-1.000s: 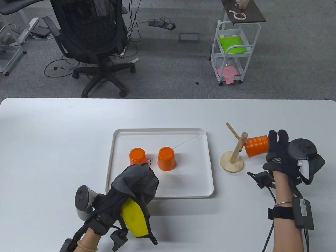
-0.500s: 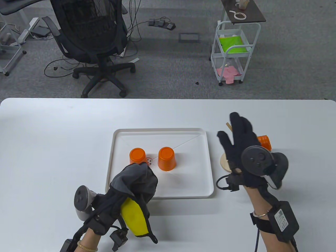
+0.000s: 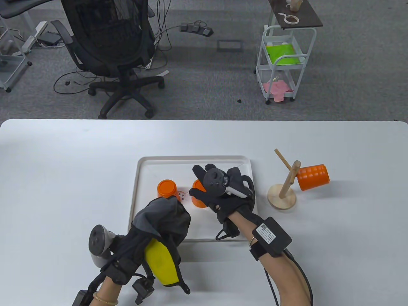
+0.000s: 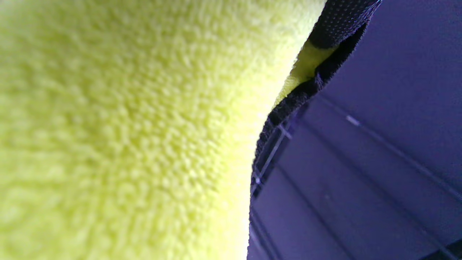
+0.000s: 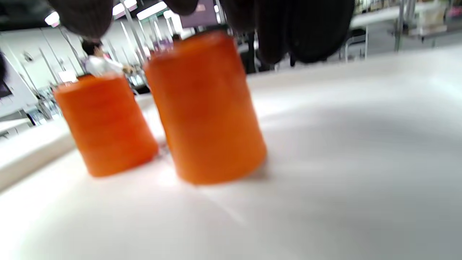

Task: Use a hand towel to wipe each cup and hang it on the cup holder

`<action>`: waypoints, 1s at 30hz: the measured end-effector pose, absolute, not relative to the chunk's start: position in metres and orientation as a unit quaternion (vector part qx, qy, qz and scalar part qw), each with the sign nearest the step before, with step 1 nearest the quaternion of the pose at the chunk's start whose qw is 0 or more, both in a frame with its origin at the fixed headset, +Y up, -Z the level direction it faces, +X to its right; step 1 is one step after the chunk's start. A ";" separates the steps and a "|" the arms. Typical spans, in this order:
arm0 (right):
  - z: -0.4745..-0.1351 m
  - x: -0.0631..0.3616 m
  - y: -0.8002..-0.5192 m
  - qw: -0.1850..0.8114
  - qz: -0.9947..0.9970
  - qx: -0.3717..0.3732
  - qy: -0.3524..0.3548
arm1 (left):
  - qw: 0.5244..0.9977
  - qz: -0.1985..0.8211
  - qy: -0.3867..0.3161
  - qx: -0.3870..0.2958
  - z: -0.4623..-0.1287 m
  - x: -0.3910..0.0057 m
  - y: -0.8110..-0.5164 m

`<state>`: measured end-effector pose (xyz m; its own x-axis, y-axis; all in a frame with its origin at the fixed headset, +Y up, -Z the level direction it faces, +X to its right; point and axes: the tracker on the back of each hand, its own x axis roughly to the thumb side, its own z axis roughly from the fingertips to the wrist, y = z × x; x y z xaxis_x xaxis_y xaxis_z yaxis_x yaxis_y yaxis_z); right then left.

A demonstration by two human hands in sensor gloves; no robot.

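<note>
Two orange cups stand upside down in the white tray (image 3: 194, 158): the left cup (image 3: 167, 188) (image 5: 104, 126) and the right cup (image 3: 199, 201) (image 5: 205, 108). My right hand (image 3: 198, 181) hovers over the right cup, fingers (image 5: 310, 29) spread just above it, not closed round it. My left hand (image 3: 134, 245) holds the grey and yellow hand towel (image 3: 162, 220) (image 4: 126, 126) bunched at the tray's near left edge. A ribbed orange cup (image 3: 312, 177) hangs on a peg of the wooden cup holder (image 3: 282, 194), right of the tray.
The cup holder has another bare peg (image 3: 282, 157) pointing up to the left. An office chair (image 3: 111, 47) and a white cart (image 3: 282, 63) stand on the floor beyond the table's far edge.
My right hand let go of the ribbed cup on the holder and swung left across to the tray, over the right cup. The left hand and towel barely moved.
</note>
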<state>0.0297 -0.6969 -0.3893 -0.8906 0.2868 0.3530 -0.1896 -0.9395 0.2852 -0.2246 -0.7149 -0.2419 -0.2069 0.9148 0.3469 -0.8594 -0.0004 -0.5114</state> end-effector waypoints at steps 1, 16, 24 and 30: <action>-0.392 0.028 -0.704 0.126 0.962 0.197 0.142 | 0.628 0.706 -0.324 -0.043 -0.242 -0.225 -0.715; -0.354 0.050 -0.670 0.230 0.948 0.221 -0.018 | 0.633 0.702 -0.320 -0.064 -0.243 -0.219 -0.720; -0.264 0.074 -0.638 0.332 0.833 0.413 -0.159 | 0.622 0.715 -0.311 -0.067 -0.244 -0.217 -0.713; -0.235 0.063 -0.645 0.275 0.823 0.462 -0.187 | 0.550 0.770 -0.315 -0.068 -0.248 -0.203 -0.707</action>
<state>0.0628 -0.6446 -0.2355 -0.4227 0.2795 0.8621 -0.6241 -0.7795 -0.0533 -0.2027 -0.7070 -0.2482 -0.3847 0.8907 0.2423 -0.8049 -0.1952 -0.5604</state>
